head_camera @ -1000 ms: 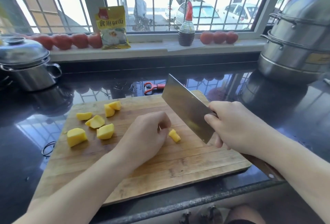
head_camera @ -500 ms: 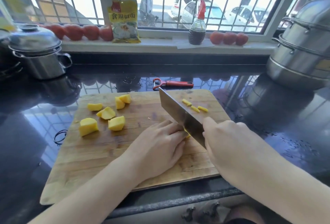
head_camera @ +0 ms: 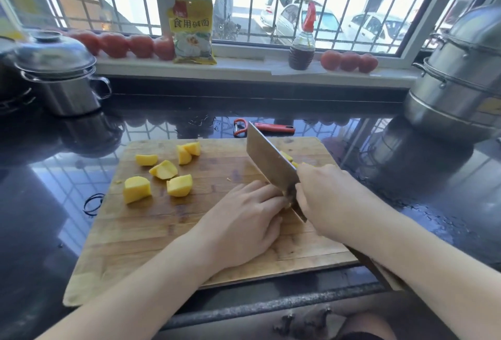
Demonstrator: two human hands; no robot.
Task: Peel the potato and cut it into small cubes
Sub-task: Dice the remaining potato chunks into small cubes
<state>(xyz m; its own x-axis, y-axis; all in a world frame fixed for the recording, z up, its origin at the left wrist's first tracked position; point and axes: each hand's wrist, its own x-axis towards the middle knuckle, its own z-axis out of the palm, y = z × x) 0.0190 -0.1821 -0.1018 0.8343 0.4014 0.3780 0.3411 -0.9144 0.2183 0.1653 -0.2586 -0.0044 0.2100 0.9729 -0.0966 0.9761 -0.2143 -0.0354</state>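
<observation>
Several yellow peeled potato chunks (head_camera: pixel 162 170) lie on the left half of the wooden cutting board (head_camera: pixel 151 234). My right hand (head_camera: pixel 328 198) grips the cleaver (head_camera: pixel 268 162), whose blade stands edge-down on the board. My left hand (head_camera: pixel 244 220) lies on the board with its fingertips against the blade's left side, over a potato piece that I cannot see. Small cut strips (head_camera: pixel 288 156) peek out behind the blade on its right.
A red peeler (head_camera: pixel 267 127) lies on the black counter behind the board. A lidded steel pot (head_camera: pixel 59 77) stands at the left and a tall steel steamer (head_camera: pixel 461 79) at the right. Tomatoes (head_camera: pixel 123 44), a yellow packet (head_camera: pixel 193 32) and a sauce bottle (head_camera: pixel 302 47) line the windowsill.
The cleaver came down from a raised, tilted position onto the board beside my left fingertips. The small piece my left hand held is now hidden under the fingers and blade.
</observation>
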